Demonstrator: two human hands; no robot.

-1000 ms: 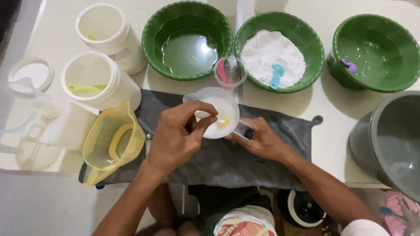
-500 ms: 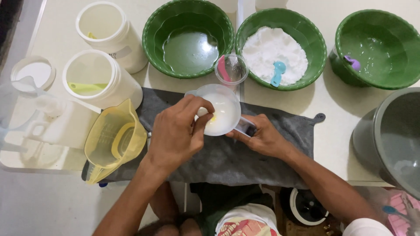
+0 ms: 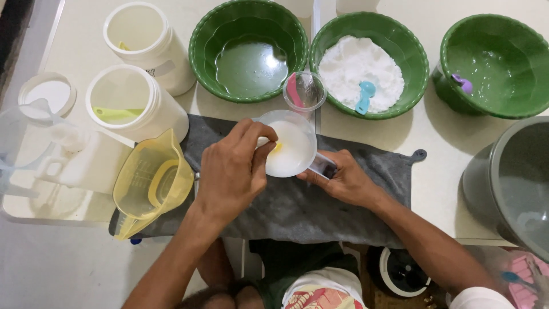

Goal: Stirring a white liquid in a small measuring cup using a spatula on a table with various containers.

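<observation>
A clear measuring cup (image 3: 291, 147) holding white liquid stands on a grey cloth (image 3: 297, 200). My right hand (image 3: 343, 182) grips the cup's handle at its lower right. My left hand (image 3: 234, 169) hovers over the cup's left rim, fingers pinched on a small yellow utensil (image 3: 277, 147) dipped into the white liquid. Just behind the cup stands a small clear plastic cup (image 3: 304, 91) with a pink scoop in it.
Three green bowls line the back: one with greenish liquid (image 3: 249, 51), one with white powder and a blue scoop (image 3: 369, 63), one with a purple scoop (image 3: 496, 63). Two white jars (image 3: 137, 106), a yellow jug (image 3: 151, 183), a clear pitcher (image 3: 40, 143) stand left; a grey bucket (image 3: 514, 183) right.
My left hand has shifted slightly over the cup, moving the yellow utensil inside the white liquid. My right hand stays on the handle.
</observation>
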